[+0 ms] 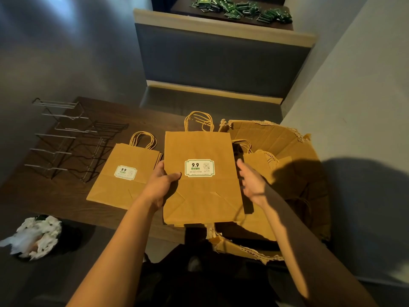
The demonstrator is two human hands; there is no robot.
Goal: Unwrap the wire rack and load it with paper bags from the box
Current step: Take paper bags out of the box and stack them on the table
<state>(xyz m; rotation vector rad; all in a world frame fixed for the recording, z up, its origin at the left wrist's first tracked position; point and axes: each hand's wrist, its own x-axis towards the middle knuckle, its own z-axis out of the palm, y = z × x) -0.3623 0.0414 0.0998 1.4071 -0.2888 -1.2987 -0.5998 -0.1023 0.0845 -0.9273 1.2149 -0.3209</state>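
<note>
Paper bags (pixel 203 173), a flat stack at the desk's (pixel 66 196) six o'clock edge, look light, floppy and apt to slide apart, so both side edges deserve a grip. Left hand (pixel 162 185) pinches the nine o'clock edge; right hand (pixel 249 182) hovers released at three o'clock. Wire rack (pixel 73 142) lies unwrapped at nine o'clock, box (pixel 287 151) at three.

Bare table (pixel 39 196) lies open between the wire rack (pixel 73 140) and the bag stack (pixel 124 176) — on the right, the torn box (pixel 287 156) blocks passage.
</note>
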